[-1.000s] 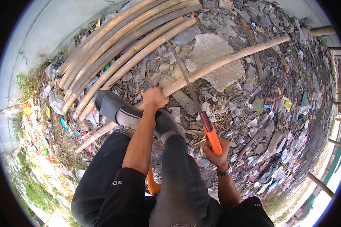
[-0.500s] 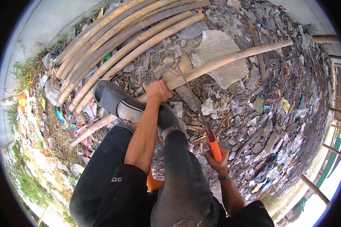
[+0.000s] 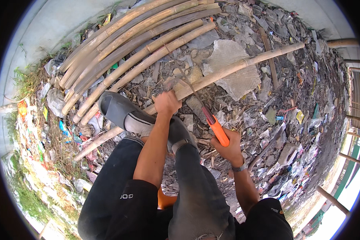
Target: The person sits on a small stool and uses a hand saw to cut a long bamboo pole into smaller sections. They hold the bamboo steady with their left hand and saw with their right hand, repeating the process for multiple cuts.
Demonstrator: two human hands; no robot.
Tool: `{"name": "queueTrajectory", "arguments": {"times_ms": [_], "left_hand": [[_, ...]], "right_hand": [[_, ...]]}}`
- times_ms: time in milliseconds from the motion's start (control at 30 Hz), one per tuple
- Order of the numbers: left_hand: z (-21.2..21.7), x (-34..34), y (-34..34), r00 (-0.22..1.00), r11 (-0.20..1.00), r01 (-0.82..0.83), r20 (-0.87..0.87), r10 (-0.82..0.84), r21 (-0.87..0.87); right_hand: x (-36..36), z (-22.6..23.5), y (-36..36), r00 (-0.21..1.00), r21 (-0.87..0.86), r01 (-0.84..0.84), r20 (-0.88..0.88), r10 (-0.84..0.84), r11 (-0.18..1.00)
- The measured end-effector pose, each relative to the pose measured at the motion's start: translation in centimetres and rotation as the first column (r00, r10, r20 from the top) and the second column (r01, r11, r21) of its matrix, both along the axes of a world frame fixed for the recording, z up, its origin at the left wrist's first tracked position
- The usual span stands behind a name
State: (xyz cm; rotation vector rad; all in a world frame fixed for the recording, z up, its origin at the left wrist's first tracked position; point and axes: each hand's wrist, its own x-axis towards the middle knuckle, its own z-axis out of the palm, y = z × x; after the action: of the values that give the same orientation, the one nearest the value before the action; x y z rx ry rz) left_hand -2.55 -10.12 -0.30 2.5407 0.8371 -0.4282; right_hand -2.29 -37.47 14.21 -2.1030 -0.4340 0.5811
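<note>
Trousers, dark and dusty (image 3: pixel 200 192), are nearest to us, with a smooth orange object (image 3: pixel 166 199), kind undetermined, partly hidden between the legs. The hands are well apart. We record the right hand (image 3: pixel 229 146), a metal-banded wristwatch (image 3: pixel 240 167) at its wrist, clamped on the orange grip of a narrow-bladed hand saw (image 3: pixel 209 115). The left hand (image 3: pixel 167 102) is closed over a long light-brown bamboo pole (image 3: pixel 212 79); the blade crosses this pole just right of that hand, but we cannot tell how deep any cut is. A dark grey rubber shoe (image 3: pixel 116 108) and its pale sock overlap the pole. We find the pole slanting across the debris-strewn ground (image 3: pixel 328 100), from near its left edge toward its far right corner, passing over a flat, ribbed, pale-grey slab (image 3: pixel 228 54). Toward the far left edge we note several curved-looking brown bamboo poles (image 3: pixel 134 44) side by side, near a pale-grey wall (image 3: pixel 40 40).
</note>
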Motion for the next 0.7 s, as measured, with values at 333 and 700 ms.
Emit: {"name": "queueTrajectory", "arguments": {"times_ms": [333, 700], "left_hand": [[-1.8, -0.3, -0.2, 0.977, 0.992, 0.061, 0.195, -0.081, 0.110], [-1.0, 2.8, 3.6, 0.940, 0.790, 0.045, -0.242, -0.241, -0.612]], "right_hand": [[2.0, 14.7, -4.6, 0.954, 0.347, 0.029, 0.269, -0.130, 0.937], [-2.4, 5.5, -3.3, 0.977, 0.069, 0.214, -0.037, -0.212, 0.974]]}}
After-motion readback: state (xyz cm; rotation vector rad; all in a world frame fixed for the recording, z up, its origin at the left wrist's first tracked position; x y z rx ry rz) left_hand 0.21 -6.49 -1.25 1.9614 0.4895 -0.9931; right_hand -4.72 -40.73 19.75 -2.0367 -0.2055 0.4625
